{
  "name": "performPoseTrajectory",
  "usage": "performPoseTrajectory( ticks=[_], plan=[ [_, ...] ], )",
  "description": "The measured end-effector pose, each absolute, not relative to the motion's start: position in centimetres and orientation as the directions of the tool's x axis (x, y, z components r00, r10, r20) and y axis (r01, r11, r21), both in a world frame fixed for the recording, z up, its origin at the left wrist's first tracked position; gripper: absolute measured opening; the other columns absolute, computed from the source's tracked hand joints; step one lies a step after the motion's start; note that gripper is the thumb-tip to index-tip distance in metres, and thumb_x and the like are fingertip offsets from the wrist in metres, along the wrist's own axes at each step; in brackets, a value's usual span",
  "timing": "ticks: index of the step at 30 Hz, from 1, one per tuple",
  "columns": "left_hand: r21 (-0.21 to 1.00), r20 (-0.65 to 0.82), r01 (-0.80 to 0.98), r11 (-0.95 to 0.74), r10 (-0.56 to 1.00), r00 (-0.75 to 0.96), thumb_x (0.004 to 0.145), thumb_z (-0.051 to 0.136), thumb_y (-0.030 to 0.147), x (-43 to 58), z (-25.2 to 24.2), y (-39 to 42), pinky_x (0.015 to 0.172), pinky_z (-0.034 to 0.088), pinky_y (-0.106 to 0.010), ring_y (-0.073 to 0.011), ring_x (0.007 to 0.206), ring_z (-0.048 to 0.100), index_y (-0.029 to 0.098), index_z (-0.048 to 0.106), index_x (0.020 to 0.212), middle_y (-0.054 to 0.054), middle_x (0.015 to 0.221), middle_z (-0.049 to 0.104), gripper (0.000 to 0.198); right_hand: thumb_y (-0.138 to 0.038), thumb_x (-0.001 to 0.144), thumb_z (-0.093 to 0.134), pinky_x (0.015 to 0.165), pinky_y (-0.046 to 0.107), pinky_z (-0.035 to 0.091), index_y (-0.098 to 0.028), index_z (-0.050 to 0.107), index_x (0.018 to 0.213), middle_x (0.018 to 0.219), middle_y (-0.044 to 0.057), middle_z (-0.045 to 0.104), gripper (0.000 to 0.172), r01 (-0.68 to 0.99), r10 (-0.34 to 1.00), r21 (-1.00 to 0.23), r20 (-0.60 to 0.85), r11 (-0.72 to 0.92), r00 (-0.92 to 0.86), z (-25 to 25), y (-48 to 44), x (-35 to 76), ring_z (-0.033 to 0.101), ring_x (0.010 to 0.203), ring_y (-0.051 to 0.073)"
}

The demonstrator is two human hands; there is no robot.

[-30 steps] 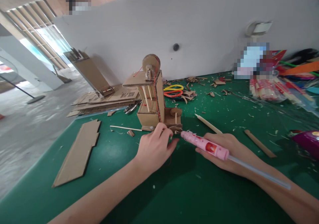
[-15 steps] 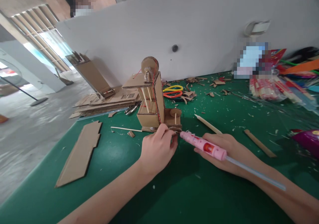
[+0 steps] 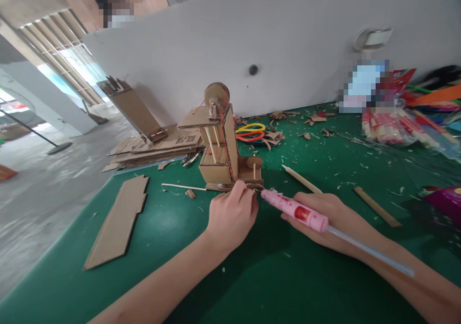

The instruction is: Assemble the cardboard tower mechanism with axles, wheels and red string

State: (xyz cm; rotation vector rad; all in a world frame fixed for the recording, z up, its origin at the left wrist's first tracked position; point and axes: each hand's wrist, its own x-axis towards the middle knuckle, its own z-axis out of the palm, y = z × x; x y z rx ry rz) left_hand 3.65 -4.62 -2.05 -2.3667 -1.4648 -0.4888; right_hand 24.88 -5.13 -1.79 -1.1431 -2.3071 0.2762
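Left hand (image 3: 233, 213) shifted right, its thumb drawn in

Right hand (image 3: 333, 212) grasps the pink glue gun (image 3: 293, 208) beside the near right corner of the cardboard model (image 3: 216, 174). Its long axis runs from near right to far left, nozzle pointing far left. Left hand curls at the model's base; its grip is hidden. Print on the bagged sticks (image 3: 383, 129), far right, is illegible.

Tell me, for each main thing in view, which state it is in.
Pink hot glue gun: gripped in the right hand
Glue stick: protruding from the gun's back end
Left hand: fingers curled, at the model's base
Cardboard model: standing upright
Cardboard wheel: on edge, atop the model
Notched cardboard piece: lying flat
Scissors: lying down; open or shut unclear
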Motion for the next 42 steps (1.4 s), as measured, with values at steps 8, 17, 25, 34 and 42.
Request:
performPoseTrajectory(
  ticks=[8,17,25,34,42],
  plan=[
    [-0.235,0.586,0.876,-0.422,0.657,0.474,0.088,0.042,0.021,3.56,-2.37,-4.47,0.050,0.033,-0.027,-0.0109,0.054,0.051,0.019,0.057,0.072,0.000,0.072,0.055,0.022,-0.041,0.085,0.049,0.044,0.026,0.035,-0.022,0.046,0.067,0.056,-0.002,0.051,0.027,0.675,0.789,-0.413,0.383,0.612,-0.480,-1.92,-5.21,24.95,0.051,0.049,0.012],
    [-0.269,0.605,0.834,-0.482,0.589,0.536,0.087,0.047,0.018,2.92,-2.12,-4.46,0.050,0.036,-0.027,-0.0112,0.055,0.051,0.020,0.061,0.082,0.002,0.075,0.057,0.015,-0.041,0.085,0.049,0.042,0.025,0.034,-0.022,0.045,0.066,0.053,-0.002,0.049,0.027,0.679,0.776,-0.386,0.405,0.625,-0.484,-1.79,-5.16,24.82,0.049,0.046,0.012],
    [-0.367,0.586,0.790,-0.492,0.537,0.607,0.082,0.053,0.015,2.80,-2.10,-4.50,0.048,0.032,-0.029,-0.0123,0.054,0.048,0.018,0.061,0.086,0.001,0.074,0.057,0.010,-0.040,0.086,0.047,0.042,0.026,0.035,-0.021,0.047,0.067,0.054,-0.002,0.049,0.028,0.676,0.769,-0.377,0.408,0.633,-0.493,-1.74,-5.16,24.81,0.050,0.046,0.012],
    [-0.408,0.619,0.775,-0.481,0.478,0.623,0.080,0.056,0.016,2.82,-2.13,-4.21,0.048,0.029,-0.029,-0.0116,0.053,0.047,0.017,0.060,0.080,0.002,0.069,0.057,0.005,-0.042,0.085,0.047,0.043,0.027,0.035,-0.021,0.047,0.067,0.056,-0.001,0.050,0.029,0.686,0.792,-0.401,0.373,0.608,-0.484,-1.77,-5.12,24.90,0.050,0.048,0.013],
    [-0.393,0.616,0.793,-0.465,0.508,0.603,0.082,0.053,0.016,3.21,-2.05,-4.19,0.048,0.030,-0.030,-0.0120,0.051,0.047,0.019,0.058,0.072,0.002,0.067,0.054,0.011,-0.043,0.084,0.049,0.044,0.027,0.035,-0.021,0.046,0.066,0.056,-0.001,0.049,0.029,0.701,0.821,-0.431,0.342,0.569,-0.457,-1.99,-5.11,24.95,0.049,0.048,0.013]
  ],
)
